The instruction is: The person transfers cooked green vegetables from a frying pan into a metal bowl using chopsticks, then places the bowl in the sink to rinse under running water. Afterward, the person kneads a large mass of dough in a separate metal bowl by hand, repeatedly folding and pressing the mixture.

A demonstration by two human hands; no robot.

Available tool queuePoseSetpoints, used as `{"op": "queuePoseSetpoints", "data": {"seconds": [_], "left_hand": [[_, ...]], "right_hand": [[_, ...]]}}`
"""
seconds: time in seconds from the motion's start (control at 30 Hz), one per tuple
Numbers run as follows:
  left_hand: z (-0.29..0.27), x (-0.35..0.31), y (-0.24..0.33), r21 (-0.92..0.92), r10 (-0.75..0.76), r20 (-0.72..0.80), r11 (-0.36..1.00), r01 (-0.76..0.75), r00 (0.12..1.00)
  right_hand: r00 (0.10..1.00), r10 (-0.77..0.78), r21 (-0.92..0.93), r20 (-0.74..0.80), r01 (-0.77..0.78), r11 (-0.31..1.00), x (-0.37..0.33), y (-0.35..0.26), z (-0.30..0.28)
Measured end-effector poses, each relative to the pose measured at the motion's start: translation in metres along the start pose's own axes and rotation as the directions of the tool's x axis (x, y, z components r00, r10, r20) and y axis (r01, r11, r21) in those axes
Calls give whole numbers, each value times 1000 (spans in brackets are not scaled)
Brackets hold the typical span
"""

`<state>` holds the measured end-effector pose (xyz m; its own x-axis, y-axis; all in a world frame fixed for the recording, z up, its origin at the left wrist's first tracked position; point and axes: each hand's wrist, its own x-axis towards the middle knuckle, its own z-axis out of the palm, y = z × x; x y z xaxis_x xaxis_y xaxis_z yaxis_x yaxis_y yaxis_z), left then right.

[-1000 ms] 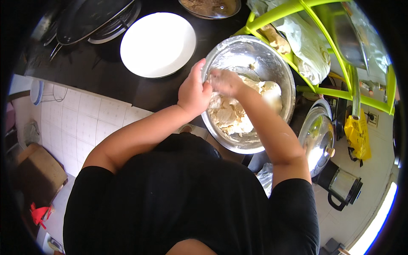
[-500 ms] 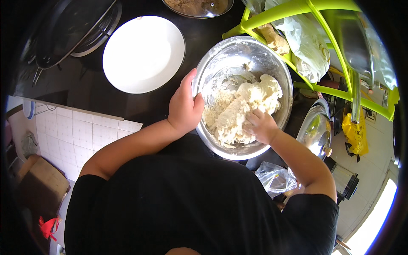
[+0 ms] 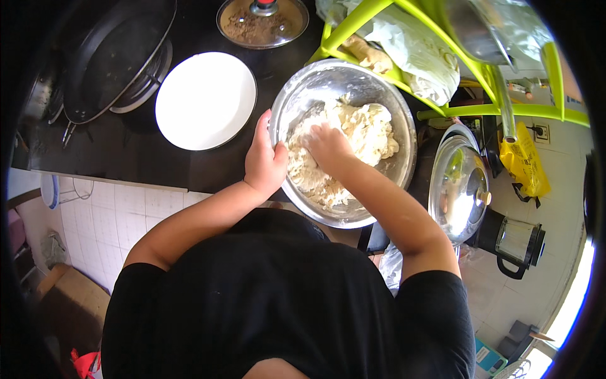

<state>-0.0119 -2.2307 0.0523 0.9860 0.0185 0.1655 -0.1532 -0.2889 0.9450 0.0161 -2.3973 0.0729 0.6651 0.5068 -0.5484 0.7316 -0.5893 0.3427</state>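
A shiny metal mixing bowl (image 3: 408,142) holds a lumpy, pale mass of dough (image 3: 369,129), with looser floury crumbs at its left and bottom. My left hand (image 3: 265,163) grips the bowl's left rim, the thumb toward the inside and the fingers along the outer wall. Inside the bowl, my right hand (image 3: 328,148) presses into the left part of the dough, its fingers curled. The fingertips are partly sunk in the dough and hidden. Flour smears coat the bowl's inner wall.
A white plate (image 3: 205,101) lies left of the bowl, near a black pan (image 3: 120,60). A glass-lidded dish (image 3: 262,25) stands behind. A green rack (image 3: 353,28) with plastic bags (image 3: 416,54) crowds the back right. A domed glass lid (image 3: 461,189) is at right.
My right hand has moved left and away from me across the dough, from its lower right side to its left part. My left hand stays on the rim. The view has shifted slightly.
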Motion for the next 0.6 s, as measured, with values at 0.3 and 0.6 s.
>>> {"op": "queuePoseSetpoints", "data": {"seconds": [0.3, 0.6], "left_hand": [[-18, -36, 22, -441, -269, 336, 802, 403, 903], [-1, 61, 29, 395, -315, 174, 890, 227, 933]], "right_hand": [[732, 660, 984, -170, 158, 79, -125, 26, 42], [603, 293, 565, 742, -327, -757, -20, 109, 69]]}}
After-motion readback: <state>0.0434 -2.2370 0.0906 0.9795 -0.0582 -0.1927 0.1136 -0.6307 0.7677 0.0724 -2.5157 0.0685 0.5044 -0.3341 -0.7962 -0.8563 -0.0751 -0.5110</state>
